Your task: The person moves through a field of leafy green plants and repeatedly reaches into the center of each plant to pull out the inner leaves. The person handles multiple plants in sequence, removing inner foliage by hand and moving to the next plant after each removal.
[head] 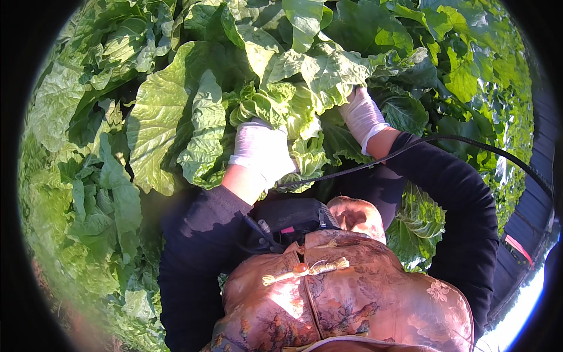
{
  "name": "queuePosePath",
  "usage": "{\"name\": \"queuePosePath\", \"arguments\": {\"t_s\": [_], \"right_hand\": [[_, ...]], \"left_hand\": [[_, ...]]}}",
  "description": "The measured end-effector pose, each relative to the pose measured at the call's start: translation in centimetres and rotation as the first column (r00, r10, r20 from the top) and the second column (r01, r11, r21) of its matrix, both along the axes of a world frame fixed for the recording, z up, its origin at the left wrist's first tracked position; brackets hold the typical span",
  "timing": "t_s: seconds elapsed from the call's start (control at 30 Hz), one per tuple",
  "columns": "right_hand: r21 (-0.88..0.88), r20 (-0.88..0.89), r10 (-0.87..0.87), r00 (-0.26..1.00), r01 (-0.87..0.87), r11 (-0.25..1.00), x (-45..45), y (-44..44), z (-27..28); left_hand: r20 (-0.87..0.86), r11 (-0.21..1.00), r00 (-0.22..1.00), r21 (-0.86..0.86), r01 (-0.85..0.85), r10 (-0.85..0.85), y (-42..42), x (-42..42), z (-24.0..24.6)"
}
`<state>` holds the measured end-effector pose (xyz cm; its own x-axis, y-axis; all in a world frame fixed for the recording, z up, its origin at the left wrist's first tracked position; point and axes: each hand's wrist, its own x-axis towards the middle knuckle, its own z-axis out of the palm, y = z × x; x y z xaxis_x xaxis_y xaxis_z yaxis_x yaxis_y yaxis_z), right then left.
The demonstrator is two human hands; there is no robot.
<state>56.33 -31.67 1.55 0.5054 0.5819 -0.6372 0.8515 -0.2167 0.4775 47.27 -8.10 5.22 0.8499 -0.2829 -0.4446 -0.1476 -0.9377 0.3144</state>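
Before me grows a leafy Chinese cabbage (303,105), with pale crinkled inner leaves and broad green outer ones. My left hand (261,149), in a thin white glove, is against the near left side of its heart. Leaves and the back of the hand conceal most of its fingers. On the right, my right hand (363,112), gloved likewise, reaches in beneath the cabbage's outer leaves, and its fingers are out of sight. A large outer leaf (158,119) spreads to the left of my left hand.
More leafy plants (105,198) crowd the left side, and others (475,75) fill the right. A dark cord (440,138) crosses over my right forearm towards the cabbage. Dark sheeting (534,176) runs along the far right, with a red strip (519,251) near it.
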Motion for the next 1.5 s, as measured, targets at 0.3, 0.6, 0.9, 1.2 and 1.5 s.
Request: {"name": "queuePosePath", "arguments": {"t_s": [0.3,0.6,0.9,1.2,1.5], "right_hand": [[0.34,-0.083,-0.054,0.995,0.08,0.937,1.5,-0.7,3.1],[0.491,-0.2,-0.143,0.969,0.225,0.841,2.5,-0.6,4.6],[0.633,-0.285,-0.041,0.958,0.22,0.742,2.3,-1.7,4.6],[0.671,-0.321,-0.117,0.94,0.313,0.672,2.2,-2.0,4.6],[0.461,-0.215,-0.177,0.96,0.26,0.849,1.8,-0.9,4.3]], "left_hand": [[-0.1,0.999,0.995,0.029,0.029,-0.026,0.1,0.5,0.6],[-0.1,1.0,0.995,0.019,0.025,-0.023,0.2,0.5,0.9],[0.02,0.996,1.0,-0.087,0.019,-0.017,-0.1,0.9,1.7],[0.188,0.95,0.976,-0.268,0.159,-0.11,-2.2,2.1,1.2],[0.178,0.94,0.978,-0.299,0.162,-0.112,-1.9,1.9,0.5]]}}
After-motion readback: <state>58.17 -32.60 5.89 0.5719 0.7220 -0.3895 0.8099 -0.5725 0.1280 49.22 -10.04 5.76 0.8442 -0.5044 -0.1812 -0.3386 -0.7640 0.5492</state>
